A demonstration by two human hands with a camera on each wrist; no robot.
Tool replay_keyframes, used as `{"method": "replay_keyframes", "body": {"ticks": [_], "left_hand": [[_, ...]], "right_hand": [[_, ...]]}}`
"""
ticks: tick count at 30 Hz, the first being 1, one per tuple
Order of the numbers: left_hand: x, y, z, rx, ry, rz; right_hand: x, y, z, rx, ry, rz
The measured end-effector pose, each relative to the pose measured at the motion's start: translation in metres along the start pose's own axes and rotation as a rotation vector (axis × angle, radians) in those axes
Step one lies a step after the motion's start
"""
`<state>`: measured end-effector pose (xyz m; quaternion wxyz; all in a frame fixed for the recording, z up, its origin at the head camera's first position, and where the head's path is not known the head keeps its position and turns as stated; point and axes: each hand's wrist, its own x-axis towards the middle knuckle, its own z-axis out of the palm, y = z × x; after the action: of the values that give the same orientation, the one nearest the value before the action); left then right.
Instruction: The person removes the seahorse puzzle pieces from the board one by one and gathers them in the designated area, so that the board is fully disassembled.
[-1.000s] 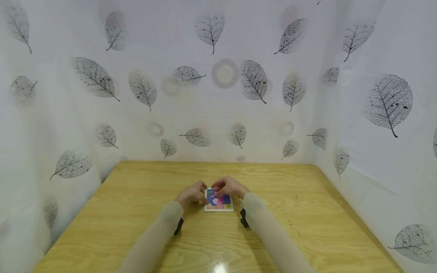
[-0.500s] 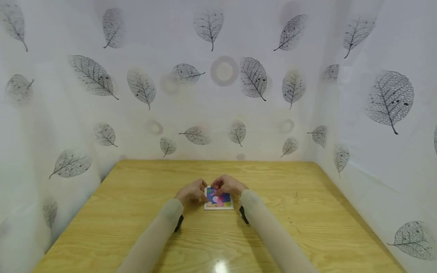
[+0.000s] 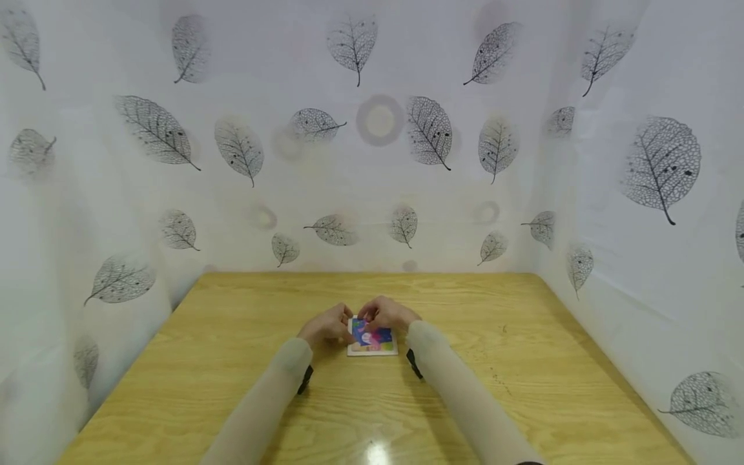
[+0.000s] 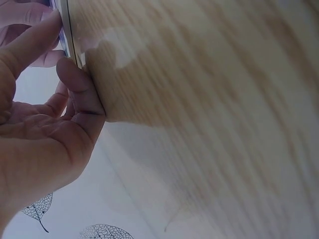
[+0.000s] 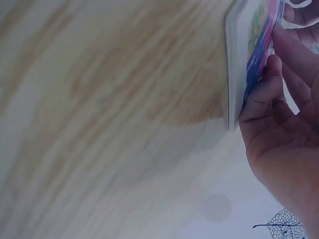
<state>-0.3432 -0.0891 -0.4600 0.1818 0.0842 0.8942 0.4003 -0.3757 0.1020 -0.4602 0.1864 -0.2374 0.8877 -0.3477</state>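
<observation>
A small flat picture board (image 3: 373, 353) with a white border and a blue, pink and green picture lies on the wooden table. My left hand (image 3: 327, 325) holds its left side, thumb on the near part of that edge and a bent finger by the far corner. In the left wrist view the left hand (image 4: 60, 119) has its fingertips against the board's edge. Over the far part of the picture is my right hand (image 3: 392, 315), thumb and fingers bent and touching the face. The right wrist view shows the right hand (image 5: 284, 129) against the blue and pink surface; what lies between its fingertips is hidden.
The wooden table (image 3: 465, 361) extends around the board on every side. A white curtain (image 3: 372, 187) printed with grey leaves hangs behind the table and along both sides. Dark straps show under both sleeves.
The head view has shifted slightly, so the scene sits a little differently in it. Both hands stay at the board, with hardly any visible movement of the fingers.
</observation>
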Motion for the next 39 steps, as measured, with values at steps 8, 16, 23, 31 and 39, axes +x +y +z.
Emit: {"method": "replay_keyframes", "body": {"ticks": [8,16,23,31,39], "left_hand": [[0.003,-0.0006,0.001,0.015,-0.002,0.008],[0.0028,0.0005,-0.0004,0.006,0.0,0.002],[0.0019,0.001,0.0002,0.02,-0.002,-0.006],[0.0013,-0.0007,-0.0001,0.0,-0.003,-0.002],[0.0014,-0.0009,0.0,-0.002,-0.008,0.0]], "right_hand": [[0.0016,-0.003,0.0003,0.002,-0.027,0.039],[0.001,-0.0051,0.001,0.055,-0.007,0.071],[-0.0009,-0.0041,0.0046,0.061,0.018,0.028],[0.0002,-0.0035,0.0063,0.067,0.021,0.016],[0.0013,-0.0034,0.0044,-0.021,0.006,-0.007]]}}
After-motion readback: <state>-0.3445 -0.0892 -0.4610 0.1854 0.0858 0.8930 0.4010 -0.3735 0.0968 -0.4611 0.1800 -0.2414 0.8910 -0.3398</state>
